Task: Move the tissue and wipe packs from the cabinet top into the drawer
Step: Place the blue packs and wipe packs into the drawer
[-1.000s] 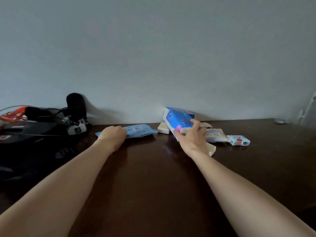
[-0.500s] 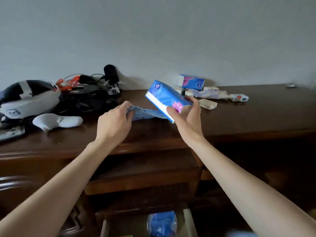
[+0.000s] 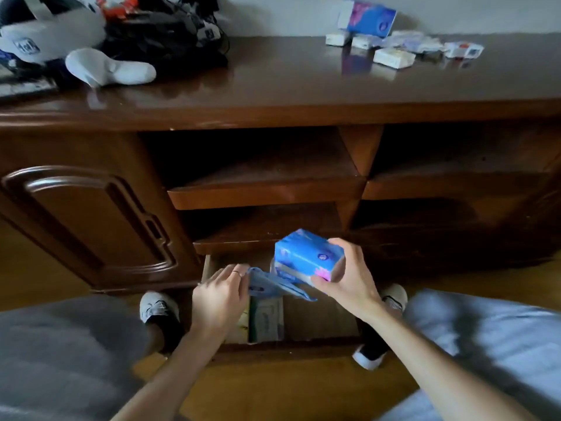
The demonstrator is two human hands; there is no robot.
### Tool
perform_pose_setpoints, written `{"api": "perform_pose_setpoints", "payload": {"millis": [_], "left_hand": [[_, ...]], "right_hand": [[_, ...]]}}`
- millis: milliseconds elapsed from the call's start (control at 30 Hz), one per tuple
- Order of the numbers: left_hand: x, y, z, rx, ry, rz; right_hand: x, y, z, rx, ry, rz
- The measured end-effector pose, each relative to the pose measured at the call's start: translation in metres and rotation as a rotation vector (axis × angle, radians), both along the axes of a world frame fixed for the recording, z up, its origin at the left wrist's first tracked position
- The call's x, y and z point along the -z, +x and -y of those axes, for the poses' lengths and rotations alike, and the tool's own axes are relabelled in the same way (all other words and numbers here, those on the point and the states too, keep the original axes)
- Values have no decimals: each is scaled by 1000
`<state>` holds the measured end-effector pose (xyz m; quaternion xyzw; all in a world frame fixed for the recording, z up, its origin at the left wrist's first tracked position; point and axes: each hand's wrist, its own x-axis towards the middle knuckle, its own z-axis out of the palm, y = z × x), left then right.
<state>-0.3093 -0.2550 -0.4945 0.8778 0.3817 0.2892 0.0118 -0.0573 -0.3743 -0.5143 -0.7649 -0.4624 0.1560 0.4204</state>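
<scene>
Tissue pack [image 3: 308, 257] clamped in right hand [image 3: 346, 279], wipe pack [image 3: 273, 284] pinched in left hand [image 3: 220, 291], above open drawer [image 3: 321, 314]. Lower flat beside pack inside [image 3: 266, 319]; release low.

White headset [image 3: 51, 34], black cables [image 3: 164, 28] (tangled), pale controller [image 3: 109, 68], shoes [image 3: 158, 308] on floor.

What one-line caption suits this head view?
Left hand with a flat blue wipe pack and right hand with a blue tissue pack hover over the open drawer.
</scene>
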Motion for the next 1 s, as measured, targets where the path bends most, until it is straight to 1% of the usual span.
{"api": "perform_pose_setpoints", "payload": {"millis": [33, 100, 167, 267, 367, 433, 500, 533, 600, 700, 800, 867, 900, 967, 1000], "left_hand": [[10, -1, -2, -48, -85, -66], [27, -3, -8, -157, -217, -172], [39, -1, -15, -246, -302, -173], [52, 3, -26, -337, -428, -78], [62, 2, -31, -417, -627, 114], [67, 0, -33, -474, -728, 219], [72, -4, -35, -487, -752, 263], [73, -5, -36, -488, -759, 279], [77, -6, -38, -490, -781, 307], [81, -4, -36, -502, -828, 324], [83, -1, -34, -501, -861, 337], [83, 1, -32, -490, -882, 358], [82, 2, -31, -480, -888, 369], [81, 4, -31, -460, -891, 370], [81, 4, -31, -450, -889, 363]], "right_hand": [[13, 7, -1, -2, -130, 32], [34, 20, -5, -17, -315, 97], [54, 27, -9, -9, -433, 126], [80, 29, -14, -25, -552, 165], [97, 26, -20, -137, -670, 158], [110, 26, -21, -272, -793, 262], [122, 23, -20, -410, -920, 392], [126, 20, -20, -441, -965, 417], [130, 16, -25, -446, -1001, 433], [132, 12, -35, -451, -977, 483], [136, 15, -41, -506, -957, 544], [138, 23, -46, -539, -997, 518], [139, 28, -49, -555, -1052, 455], [138, 35, -53, -611, -1173, 270], [140, 34, -53, -653, -1200, 210]]}}
